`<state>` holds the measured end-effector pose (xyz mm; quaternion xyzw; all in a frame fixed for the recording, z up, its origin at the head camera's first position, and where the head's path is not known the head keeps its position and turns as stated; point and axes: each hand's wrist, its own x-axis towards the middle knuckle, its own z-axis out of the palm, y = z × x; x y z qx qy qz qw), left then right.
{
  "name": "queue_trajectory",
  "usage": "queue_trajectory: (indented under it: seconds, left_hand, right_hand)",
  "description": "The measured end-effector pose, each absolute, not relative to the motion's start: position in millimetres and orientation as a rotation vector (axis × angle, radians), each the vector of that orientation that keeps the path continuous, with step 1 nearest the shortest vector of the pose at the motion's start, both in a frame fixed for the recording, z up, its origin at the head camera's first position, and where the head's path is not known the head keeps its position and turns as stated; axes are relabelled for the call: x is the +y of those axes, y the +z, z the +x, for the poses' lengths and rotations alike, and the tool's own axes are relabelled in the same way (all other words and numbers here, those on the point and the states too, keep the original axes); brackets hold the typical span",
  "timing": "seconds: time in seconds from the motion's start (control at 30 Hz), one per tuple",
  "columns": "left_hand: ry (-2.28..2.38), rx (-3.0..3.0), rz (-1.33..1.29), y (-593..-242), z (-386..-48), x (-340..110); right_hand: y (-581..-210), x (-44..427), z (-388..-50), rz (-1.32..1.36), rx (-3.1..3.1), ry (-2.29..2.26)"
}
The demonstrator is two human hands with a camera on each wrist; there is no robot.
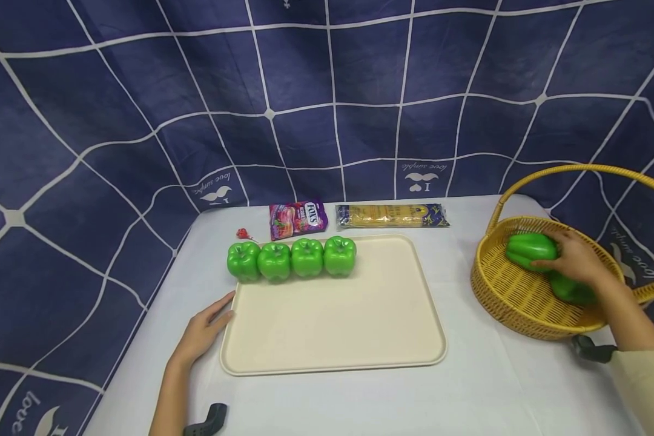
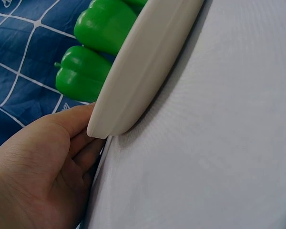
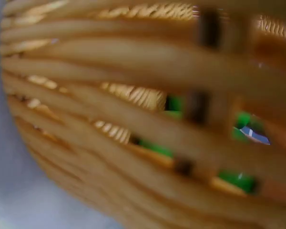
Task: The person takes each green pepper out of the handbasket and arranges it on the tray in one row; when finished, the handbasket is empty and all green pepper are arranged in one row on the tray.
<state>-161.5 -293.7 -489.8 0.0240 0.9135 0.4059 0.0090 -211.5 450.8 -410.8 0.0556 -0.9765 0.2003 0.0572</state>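
Inside the wicker basket (image 1: 515, 303), my right hand (image 1: 574, 257) grips a green bell pepper (image 1: 528, 249), thumb on its near side and fingers over its far side. A second bell pepper (image 1: 569, 289) lies under that hand, partly covered by it. My left hand (image 1: 198, 336) rests at the left side of the cream tray (image 1: 338, 324), its fingertips touching the rim. The left wrist view shows this hand (image 2: 43, 167) with relaxed fingers against the tray edge (image 2: 133, 81). Several bell peppers (image 1: 275, 261) stand in a row along the tray's back left edge.
Behind the tray lie a purple candy bag (image 1: 298, 219), a pack of spaghetti (image 1: 392, 215) and a small red lollipop (image 1: 243, 234). The basket's tall handle (image 1: 583, 168) arches over it. Basket weave (image 3: 109, 62) fills most of the right wrist view.
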Motion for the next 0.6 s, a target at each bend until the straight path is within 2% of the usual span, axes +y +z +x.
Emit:
queue_trajectory:
  seconds: [0.33,0.6]
  left_hand:
    - [1.252,2.855,0.066,-488.7,-161.7,-293.2]
    - [1.259,2.849,0.066,-489.1,-161.8,-293.9]
  right_hand:
    - [-410.4,439.3,-196.6,0.154,-2.944,0.591]
    - [-402.7,411.3,-174.2,0.151,-2.872,0.649]
